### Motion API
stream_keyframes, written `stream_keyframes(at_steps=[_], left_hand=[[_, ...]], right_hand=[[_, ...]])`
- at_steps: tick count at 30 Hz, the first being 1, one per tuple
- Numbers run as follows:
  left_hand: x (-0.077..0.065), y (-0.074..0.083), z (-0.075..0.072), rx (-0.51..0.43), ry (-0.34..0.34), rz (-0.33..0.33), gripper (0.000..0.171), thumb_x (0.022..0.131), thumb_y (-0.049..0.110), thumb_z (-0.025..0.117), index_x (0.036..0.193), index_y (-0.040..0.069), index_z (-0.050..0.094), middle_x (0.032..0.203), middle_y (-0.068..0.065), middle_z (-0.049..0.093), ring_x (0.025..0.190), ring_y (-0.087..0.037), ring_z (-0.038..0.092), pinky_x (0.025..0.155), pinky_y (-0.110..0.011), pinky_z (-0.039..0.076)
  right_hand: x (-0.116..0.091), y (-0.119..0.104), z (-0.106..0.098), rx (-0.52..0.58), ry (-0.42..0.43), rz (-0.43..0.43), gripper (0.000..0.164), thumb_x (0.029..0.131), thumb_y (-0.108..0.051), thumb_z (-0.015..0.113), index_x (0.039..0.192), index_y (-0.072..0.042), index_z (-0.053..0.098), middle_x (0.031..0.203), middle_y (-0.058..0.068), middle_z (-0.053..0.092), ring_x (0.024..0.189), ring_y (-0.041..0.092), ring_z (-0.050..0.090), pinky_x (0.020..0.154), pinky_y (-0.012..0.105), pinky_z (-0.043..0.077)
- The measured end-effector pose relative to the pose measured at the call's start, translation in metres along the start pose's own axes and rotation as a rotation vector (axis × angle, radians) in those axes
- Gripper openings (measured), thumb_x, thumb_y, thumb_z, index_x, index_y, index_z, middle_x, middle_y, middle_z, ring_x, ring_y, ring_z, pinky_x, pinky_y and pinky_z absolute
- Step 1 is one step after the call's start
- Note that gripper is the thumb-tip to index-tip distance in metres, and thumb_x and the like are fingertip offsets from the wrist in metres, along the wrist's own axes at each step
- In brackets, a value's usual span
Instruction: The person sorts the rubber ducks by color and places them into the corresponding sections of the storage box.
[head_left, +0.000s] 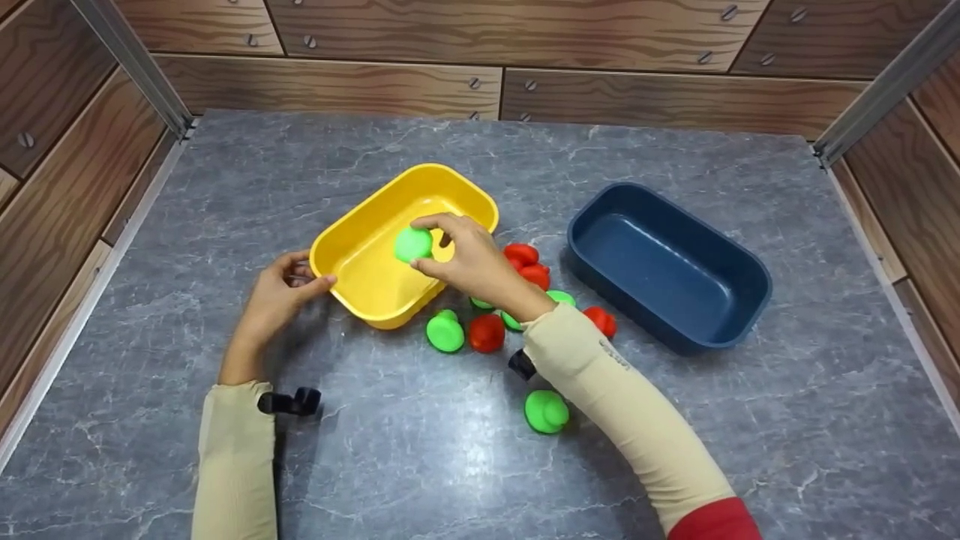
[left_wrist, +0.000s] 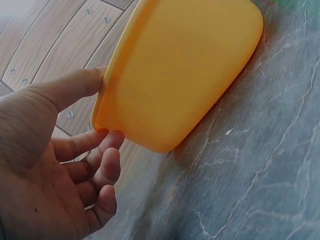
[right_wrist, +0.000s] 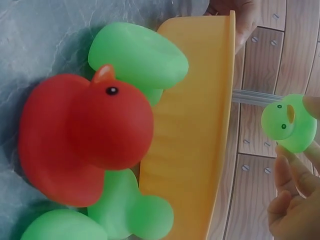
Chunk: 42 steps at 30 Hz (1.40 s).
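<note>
My right hand (head_left: 480, 262) pinches a green rubber duck (head_left: 412, 245) between thumb and fingers, above the inside of a yellow tub (head_left: 360, 274). In the right wrist view the held green duck (right_wrist: 287, 122) shows its orange beak and faces the camera. At the tub's left end, my left hand (head_left: 270, 300) grips the rim, thumb on top and fingertips beneath, as the left wrist view shows. Near the tub's front right side lie a green duck (head_left: 445, 332) and a red duck (head_left: 487, 333). More red ducks (head_left: 521, 255) sit close by, partly hidden by my right arm.
A dark blue tub (head_left: 660, 274) stands on the right. Another red duck (head_left: 600, 321) lies beside it, and a lone green duck (head_left: 547, 412) lies nearer to me, by my right sleeve. Wood-patterned walls (head_left: 322, 90) border the grey marbled tabletop (head_left: 375, 450).
</note>
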<state>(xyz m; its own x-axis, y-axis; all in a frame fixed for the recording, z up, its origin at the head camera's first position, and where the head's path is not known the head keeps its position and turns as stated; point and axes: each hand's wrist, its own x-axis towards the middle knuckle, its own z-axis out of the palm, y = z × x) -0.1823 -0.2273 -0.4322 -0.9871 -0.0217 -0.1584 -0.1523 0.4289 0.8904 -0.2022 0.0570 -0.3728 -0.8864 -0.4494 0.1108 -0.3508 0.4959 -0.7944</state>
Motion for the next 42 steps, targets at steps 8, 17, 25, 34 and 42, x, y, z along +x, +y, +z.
stream_keyframes(at_steps=[8, 17, 25, 34, 42], left_hand=[[-0.001, 0.000, 0.000, 0.002, 0.007, 0.010, 0.063, 0.087, 0.025, 0.071, 0.137, -0.003, 0.046, 0.103, -0.005, 0.054, 0.083, -0.006, 0.050, 0.069, -0.013, 0.044], [-0.002, 0.001, 0.000, -0.012, 0.004, 0.023, 0.063, 0.087, 0.023, 0.071, 0.138, -0.003, 0.045, 0.106, -0.007, 0.054, 0.081, -0.004, 0.050, 0.067, -0.013, 0.043], [-0.001, 0.000, 0.000, 0.004, 0.000, 0.013, 0.063, 0.087, 0.026, 0.071, 0.138, -0.002, 0.046, 0.107, -0.009, 0.053, 0.083, -0.007, 0.049, 0.067, -0.014, 0.043], [-0.001, 0.001, 0.000, 0.020, -0.005, 0.002, 0.064, 0.087, 0.027, 0.070, 0.138, -0.002, 0.045, 0.108, -0.009, 0.053, 0.085, -0.008, 0.049, 0.069, -0.014, 0.043], [-0.001, -0.001, -0.001, -0.008, -0.016, 0.009, 0.065, 0.088, 0.025, 0.070, 0.140, -0.003, 0.043, 0.106, -0.006, 0.054, 0.082, -0.003, 0.050, 0.069, -0.013, 0.044]], right_hand=[[0.004, 0.002, 0.001, -0.064, -0.024, 0.014, 0.048, 0.086, -0.028, 0.073, 0.129, -0.014, 0.059, 0.128, 0.001, 0.061, 0.105, 0.027, 0.054, 0.089, 0.033, 0.044], [0.007, 0.005, 0.000, -0.129, -0.028, 0.025, 0.049, 0.087, -0.032, 0.072, 0.131, -0.016, 0.058, 0.131, 0.001, 0.060, 0.108, 0.024, 0.053, 0.094, 0.035, 0.042], [0.003, 0.007, -0.003, -0.154, -0.038, 0.000, 0.050, 0.088, -0.032, 0.071, 0.132, -0.015, 0.057, 0.133, 0.004, 0.056, 0.115, 0.030, 0.051, 0.099, 0.041, 0.039], [-0.017, 0.007, -0.014, -0.157, -0.072, -0.023, 0.051, 0.087, -0.032, 0.072, 0.132, -0.015, 0.056, 0.131, 0.006, 0.056, 0.109, 0.025, 0.054, 0.098, 0.041, 0.042], [-0.038, 0.004, -0.019, -0.161, -0.120, -0.088, 0.053, 0.086, -0.031, 0.073, 0.132, -0.014, 0.055, 0.128, 0.005, 0.056, 0.105, 0.025, 0.052, 0.093, 0.037, 0.046]])
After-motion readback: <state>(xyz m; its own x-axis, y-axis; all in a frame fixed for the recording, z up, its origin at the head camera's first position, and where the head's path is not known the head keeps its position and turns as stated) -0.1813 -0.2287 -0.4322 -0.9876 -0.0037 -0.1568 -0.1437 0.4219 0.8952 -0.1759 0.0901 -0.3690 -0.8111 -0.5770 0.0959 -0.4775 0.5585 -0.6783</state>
